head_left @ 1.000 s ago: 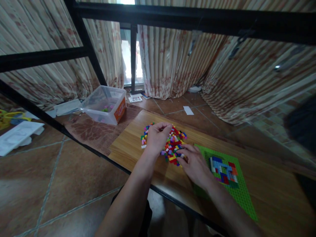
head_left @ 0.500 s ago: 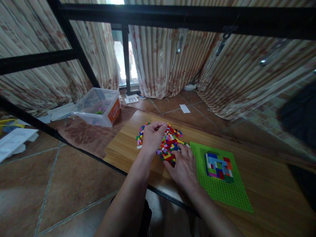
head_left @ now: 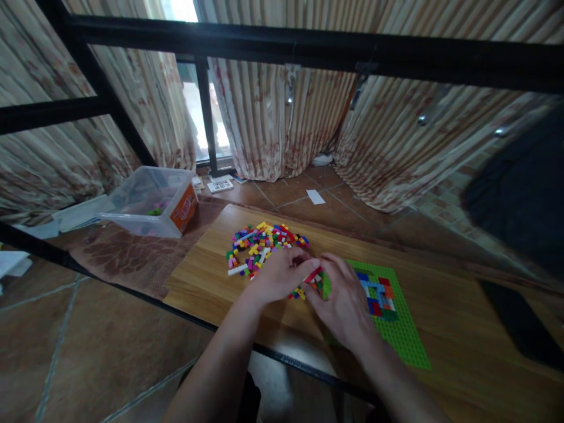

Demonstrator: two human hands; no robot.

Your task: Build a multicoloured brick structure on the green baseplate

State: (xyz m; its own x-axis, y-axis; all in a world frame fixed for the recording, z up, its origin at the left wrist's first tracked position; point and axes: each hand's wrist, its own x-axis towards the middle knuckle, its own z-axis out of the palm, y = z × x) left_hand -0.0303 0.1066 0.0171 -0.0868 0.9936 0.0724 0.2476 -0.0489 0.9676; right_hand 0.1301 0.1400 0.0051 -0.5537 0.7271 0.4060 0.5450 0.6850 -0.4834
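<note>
A heap of small coloured bricks (head_left: 264,244) lies on the wooden table (head_left: 207,282). Right of it sits a green baseplate (head_left: 405,335) with a low patch of blue, red and white bricks (head_left: 376,294) built on it. My left hand (head_left: 277,276) and my right hand (head_left: 346,299) meet at the near right edge of the heap, beside the baseplate's left edge. Both have curled fingers pinched round a small red brick (head_left: 314,275) between them.
A clear plastic tub (head_left: 150,202) with an orange label stands on a brown mat on the tiled floor, back left. Black metal bars (head_left: 308,50) cross the view above. Curtains hang behind. A flat black thing (head_left: 520,323) lies on the table's right side.
My left hand has come back from the top of the heap to its near right edge. Both hands have closed together on a red brick. The view has shifted, so everything sits further left.
</note>
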